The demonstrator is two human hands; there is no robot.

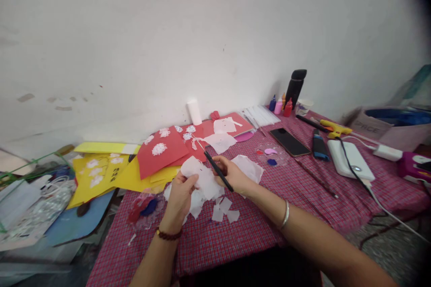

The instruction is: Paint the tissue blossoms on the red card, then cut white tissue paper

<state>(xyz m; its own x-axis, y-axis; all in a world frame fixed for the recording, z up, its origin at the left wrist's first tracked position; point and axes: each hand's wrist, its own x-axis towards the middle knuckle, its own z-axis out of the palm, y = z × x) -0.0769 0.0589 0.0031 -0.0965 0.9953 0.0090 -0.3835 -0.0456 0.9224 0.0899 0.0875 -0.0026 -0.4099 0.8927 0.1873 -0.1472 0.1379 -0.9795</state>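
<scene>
My left hand (179, 196) pinches the left edge of a thin white paper sheet (202, 176) between thumb and fingers. My right hand (231, 174) is closed around a slim black-handled tool (218, 171); its thin, light tip points up and left over the sheet, and its exact kind is unclear. The right fingers are also close to the sheet's right edge; whether they grip it is unclear. Small white paper scraps (218, 210) lie on the cloth below my hands. Beyond them is a red card (160, 161) with fluffy white flowers.
Yellow cards (96, 177) and a paint palette (146, 206) are at left. At right lie a phone (289, 141), a brush (316, 178), a white power bank (350, 159) with cables and a yellow glue gun (335, 128). Paint bottles (288, 107) stand near the wall.
</scene>
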